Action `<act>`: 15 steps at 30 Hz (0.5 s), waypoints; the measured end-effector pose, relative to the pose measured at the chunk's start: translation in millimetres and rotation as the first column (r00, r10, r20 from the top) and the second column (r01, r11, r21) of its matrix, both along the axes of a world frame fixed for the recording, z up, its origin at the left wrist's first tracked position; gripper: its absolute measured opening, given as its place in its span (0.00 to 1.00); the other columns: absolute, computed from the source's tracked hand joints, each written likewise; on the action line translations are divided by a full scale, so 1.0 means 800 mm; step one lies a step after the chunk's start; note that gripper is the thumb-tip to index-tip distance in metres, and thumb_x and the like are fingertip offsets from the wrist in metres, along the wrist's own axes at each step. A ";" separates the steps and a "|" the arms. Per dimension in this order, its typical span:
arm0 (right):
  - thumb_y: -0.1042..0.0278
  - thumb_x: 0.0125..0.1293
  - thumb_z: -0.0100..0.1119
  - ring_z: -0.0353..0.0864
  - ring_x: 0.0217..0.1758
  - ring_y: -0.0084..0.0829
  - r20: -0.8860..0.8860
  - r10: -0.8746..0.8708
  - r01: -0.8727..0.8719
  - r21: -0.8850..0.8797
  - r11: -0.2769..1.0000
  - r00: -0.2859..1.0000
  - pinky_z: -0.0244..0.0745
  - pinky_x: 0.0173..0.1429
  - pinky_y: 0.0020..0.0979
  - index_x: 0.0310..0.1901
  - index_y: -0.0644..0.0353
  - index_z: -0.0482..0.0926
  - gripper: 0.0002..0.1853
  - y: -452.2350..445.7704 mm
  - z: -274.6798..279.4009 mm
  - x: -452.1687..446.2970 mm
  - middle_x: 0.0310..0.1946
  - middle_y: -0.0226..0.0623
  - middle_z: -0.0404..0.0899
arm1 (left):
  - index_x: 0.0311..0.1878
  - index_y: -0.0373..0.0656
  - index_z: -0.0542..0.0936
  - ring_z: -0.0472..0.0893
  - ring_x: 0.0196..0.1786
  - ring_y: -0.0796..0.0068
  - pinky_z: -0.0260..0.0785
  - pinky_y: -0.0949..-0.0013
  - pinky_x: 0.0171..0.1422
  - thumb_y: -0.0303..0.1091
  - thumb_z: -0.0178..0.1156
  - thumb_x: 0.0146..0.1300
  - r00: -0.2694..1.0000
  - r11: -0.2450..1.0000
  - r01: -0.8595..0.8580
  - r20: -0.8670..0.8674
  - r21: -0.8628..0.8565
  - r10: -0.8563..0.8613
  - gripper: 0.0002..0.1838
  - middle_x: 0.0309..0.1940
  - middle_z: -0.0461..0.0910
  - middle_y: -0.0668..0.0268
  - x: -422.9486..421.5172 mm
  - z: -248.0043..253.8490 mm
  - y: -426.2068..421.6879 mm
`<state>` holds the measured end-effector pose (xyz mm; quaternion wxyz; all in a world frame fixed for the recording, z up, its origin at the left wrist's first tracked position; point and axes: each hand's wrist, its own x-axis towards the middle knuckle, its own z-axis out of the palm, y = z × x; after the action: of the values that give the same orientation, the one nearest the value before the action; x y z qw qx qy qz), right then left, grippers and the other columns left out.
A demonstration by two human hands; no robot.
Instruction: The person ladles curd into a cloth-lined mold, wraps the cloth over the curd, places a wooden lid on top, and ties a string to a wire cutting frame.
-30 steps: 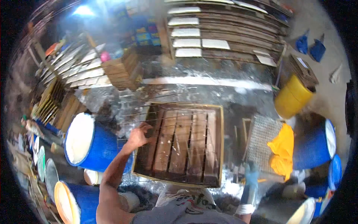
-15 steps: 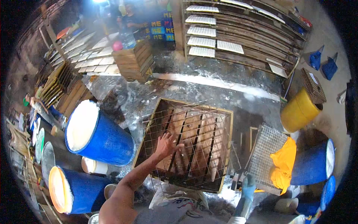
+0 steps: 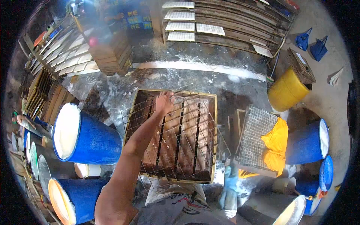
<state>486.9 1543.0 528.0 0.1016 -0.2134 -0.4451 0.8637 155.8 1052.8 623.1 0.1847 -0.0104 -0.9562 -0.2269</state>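
A thin wire grid (image 3: 170,138) lies skewed over a square wooden crate (image 3: 214,123) with a slatted bottom. My bare left hand (image 3: 165,103) reaches across to the grid's far side, its fingers bent over the wires there. Low at the right is my right hand (image 3: 228,189) in a pale blue glove, beside the crate's near right corner. Its fingers are blurred, and whether it holds anything does not show. Just beyond the glove stands a mesh-topped box (image 3: 255,131) with an orange cloth (image 3: 275,140) draped over its right side.
Blue barrels full of white material stand left (image 3: 95,138) and right (image 3: 305,144). A yellow barrel (image 3: 288,90) is farther back on the right. Racks with white trays (image 3: 210,29) line the back, near a wooden box (image 3: 108,58). White powder streaks the floor.
My left hand has moved from above the grid's middle to its far side, and its spread fingers have bent. The view has shifted, and the gloved right hand is closer to the crate.
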 end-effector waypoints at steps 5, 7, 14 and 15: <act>0.60 0.76 0.63 0.82 0.56 0.33 0.063 0.159 -0.149 0.769 0.622 0.985 0.77 0.63 0.34 0.66 0.69 0.74 0.25 -0.051 0.047 0.015 0.55 0.41 0.82 | 0.56 0.47 0.82 0.77 0.67 0.53 0.68 0.43 0.67 0.37 0.62 0.70 0.989 0.993 -0.052 0.133 -0.105 0.066 0.14 0.59 0.82 0.58 -0.015 -0.005 0.002; 0.60 0.75 0.64 0.82 0.57 0.34 0.074 0.174 -0.177 0.681 0.711 0.982 0.76 0.65 0.33 0.66 0.70 0.73 0.26 -0.063 0.026 0.020 0.56 0.42 0.81 | 0.56 0.47 0.83 0.76 0.68 0.53 0.68 0.43 0.67 0.38 0.62 0.71 0.966 0.993 -0.080 0.239 -0.081 0.097 0.13 0.60 0.82 0.58 -0.016 0.013 0.006; 0.58 0.76 0.64 0.81 0.62 0.36 0.218 0.264 -0.336 0.733 0.591 0.940 0.75 0.70 0.36 0.66 0.71 0.73 0.28 -0.086 0.052 0.027 0.59 0.46 0.81 | 0.57 0.46 0.83 0.76 0.70 0.54 0.68 0.43 0.68 0.38 0.61 0.72 0.969 0.993 -0.110 0.218 -0.050 0.118 0.14 0.60 0.83 0.59 -0.013 0.024 0.011; 0.58 0.76 0.64 0.81 0.62 0.36 0.222 0.265 -0.340 0.734 0.588 0.938 0.75 0.70 0.36 0.66 0.71 0.73 0.28 -0.086 0.057 0.026 0.59 0.46 0.81 | 0.57 0.46 0.83 0.76 0.69 0.55 0.68 0.44 0.67 0.37 0.61 0.72 0.963 0.994 -0.081 0.254 -0.073 0.097 0.14 0.59 0.83 0.60 -0.015 0.025 0.009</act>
<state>507.4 1474.0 573.7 0.0138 -0.1098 -0.8003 0.5893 143.7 1060.4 643.1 0.0689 0.0561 -0.9781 -0.1882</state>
